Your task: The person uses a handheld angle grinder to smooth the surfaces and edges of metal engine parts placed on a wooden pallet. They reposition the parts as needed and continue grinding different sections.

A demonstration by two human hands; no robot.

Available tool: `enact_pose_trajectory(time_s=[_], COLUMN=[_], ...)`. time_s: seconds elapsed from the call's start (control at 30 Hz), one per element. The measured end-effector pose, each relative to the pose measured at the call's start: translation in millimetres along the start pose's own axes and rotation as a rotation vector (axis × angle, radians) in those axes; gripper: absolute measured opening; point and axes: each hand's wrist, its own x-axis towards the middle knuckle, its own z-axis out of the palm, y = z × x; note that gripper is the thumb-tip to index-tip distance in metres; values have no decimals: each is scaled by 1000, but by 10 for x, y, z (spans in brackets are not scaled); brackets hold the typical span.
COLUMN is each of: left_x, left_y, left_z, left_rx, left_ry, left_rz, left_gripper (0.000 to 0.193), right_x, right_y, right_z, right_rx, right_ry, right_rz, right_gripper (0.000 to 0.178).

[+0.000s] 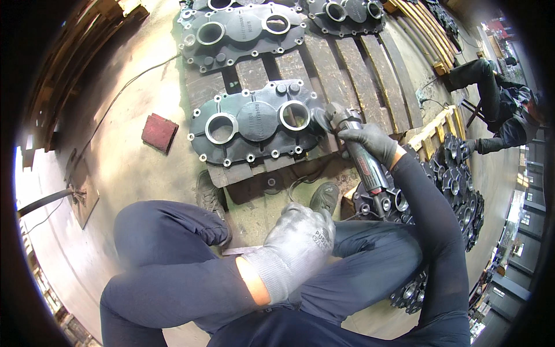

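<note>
My right hand (373,143), in a dark grey glove, is wrapped round the upper body of an angle grinder (365,165). The grinder's disc (321,120) is at the right end of a dark metal housing cover (257,122), which lies flat on a wooden pallet. This cover has two large round bores and bolt holes round its rim. In front of my legs, my left hand (300,238) is closed in a light grey glove, its fingers mostly hidden. A pale flat strip (238,250) shows beside that wrist; whether I hold it I cannot tell.
More covers (243,30) lie farther back on the slatted pallet (254,75). Dark castings (457,185) are stacked at right, near a seated co-worker (503,110). A red folded cloth (159,133) and a cable (118,95) lie on the floor at left.
</note>
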Motion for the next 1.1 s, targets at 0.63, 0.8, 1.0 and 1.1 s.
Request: enact_pose_trajectory(time_s=[0.63, 0.8, 1.0, 1.1], left_x=[-377, -482, -516, -588], left_y=[-66, -128, -172, -205], left_z=[-26, 4, 32, -5], left_rx=[44, 29, 11, 41], left_ry=[-75, -54, -121, -135], left_rz=[-70, -82, -36, 0], left_gripper=[52, 58, 55, 51], right_x=[-68, 132, 452, 575], right_y=[-796, -961, -1006, -1015], right_z=[676, 962, 1195, 1300], right_rx=[-307, -186, -401, -797], right_ry=[3, 36, 29, 82], right_rz=[-3, 35, 5, -66], right_gripper=[39, 39, 45, 75])
